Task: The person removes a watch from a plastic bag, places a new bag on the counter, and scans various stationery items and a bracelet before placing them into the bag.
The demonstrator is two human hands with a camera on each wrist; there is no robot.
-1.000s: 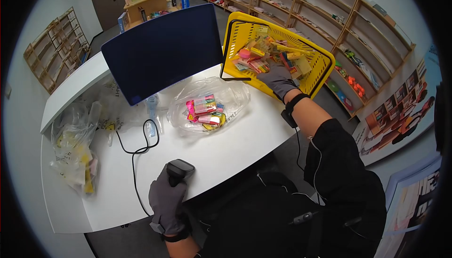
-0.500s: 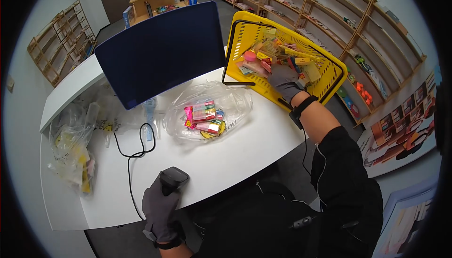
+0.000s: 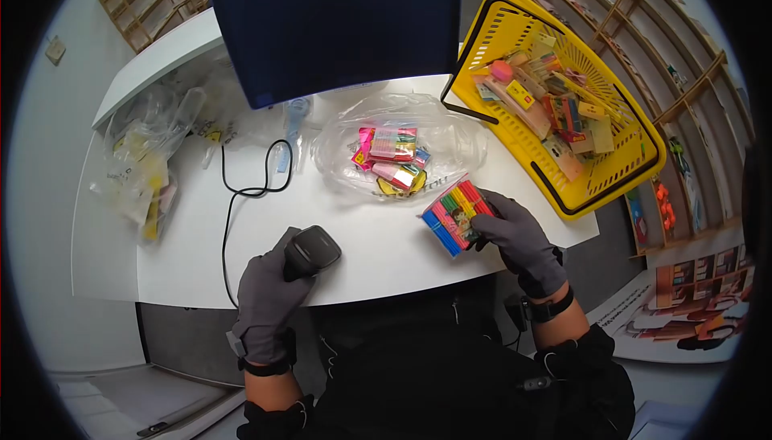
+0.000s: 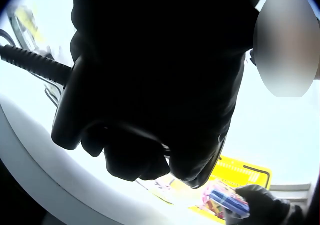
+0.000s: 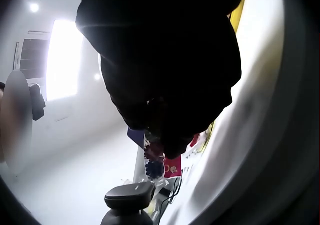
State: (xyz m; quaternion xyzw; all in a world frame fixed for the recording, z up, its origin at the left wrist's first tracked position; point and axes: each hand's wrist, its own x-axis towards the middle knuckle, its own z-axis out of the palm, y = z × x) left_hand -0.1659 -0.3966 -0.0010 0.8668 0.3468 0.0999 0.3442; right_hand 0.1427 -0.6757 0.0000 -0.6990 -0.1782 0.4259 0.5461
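Since a second ago the right hand (image 3: 519,239) has come out of the yellow basket (image 3: 619,175) and now holds one multicoloured pack (image 3: 454,216) over the front of the white counter (image 3: 378,255), fingers curled round its right edge, the pack tilted with its striped face up. Also changed is the view, which now looks more steeply down. By contrast the left hand (image 3: 269,295) stays wrapped round the grip of one black scanner (image 3: 312,251) at the counter's near edge, its cable (image 3: 233,207) looping back toward the screen.

One dark blue screen (image 3: 338,26) stands at the back of the counter. One clear bag (image 3: 402,147) lies between the screen and the pack, holding a small heap of pink, yellow and green packs. The basket sits at the counter's right end, just beside the bag, with its black handle folded down toward the bag and many small coloured items inside, too jumbled to count. A pile of clear bags (image 3: 141,163) with yellow print lies at the left end.

From the left wrist view the glove and scanner show only as a dark shape, with the pack (image 4: 229,203) small beyond. From the right wrist view the hand is a silhouette above the scanner (image 5: 129,197).
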